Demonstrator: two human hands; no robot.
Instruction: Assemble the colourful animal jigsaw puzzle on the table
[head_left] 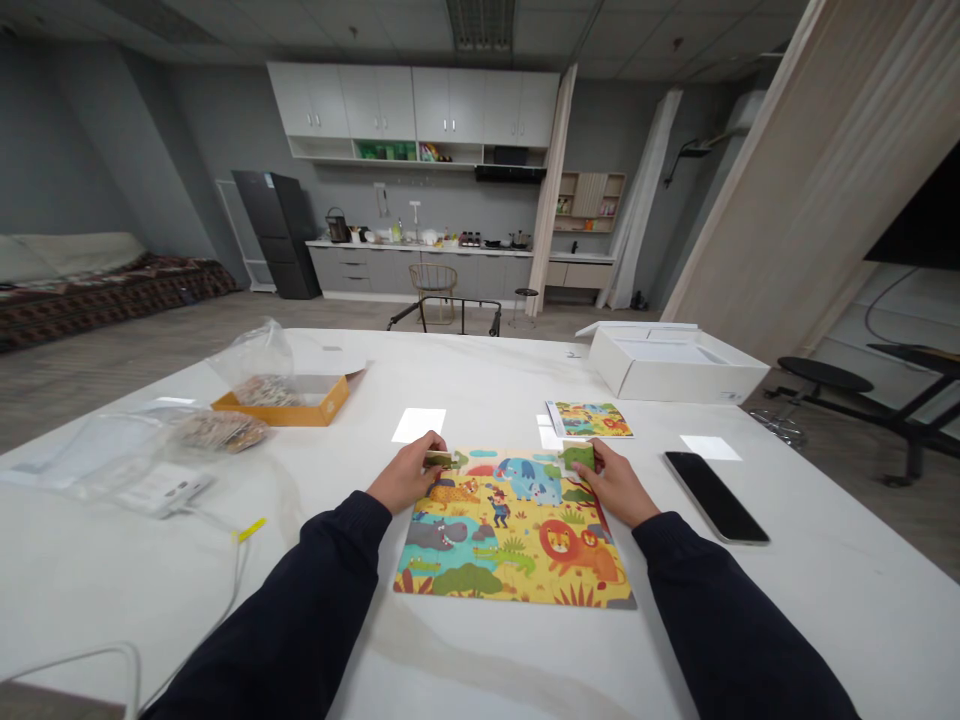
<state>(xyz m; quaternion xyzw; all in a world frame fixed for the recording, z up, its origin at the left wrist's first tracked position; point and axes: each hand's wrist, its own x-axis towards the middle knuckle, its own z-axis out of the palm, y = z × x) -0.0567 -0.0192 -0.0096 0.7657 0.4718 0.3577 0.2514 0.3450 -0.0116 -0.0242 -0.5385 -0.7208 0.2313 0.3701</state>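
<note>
A jigsaw puzzle (487, 540) of safari animals lies on the white table in front of me, with a hippo, elephants, lions and crocodiles on it. My left hand (409, 476) is at its far left corner, fingers pinched on a small puzzle piece (439, 458) that looks slightly tilted. At the far right corner, my right hand (616, 486) grips a green puzzle piece (577, 457) between thumb and fingers. Whether either piece is fully seated against its neighbours cannot be made out. Just beyond the puzzle rests a picture card (592, 420) showing a similar scene.
A black phone (716, 497) lies to the right. An open white box (675, 360) stands at the back right. On the left are an orange box (334, 402) holding a bag of pieces, another plastic bag (221, 428) of pieces, and a white adapter (169, 492) with its cable.
</note>
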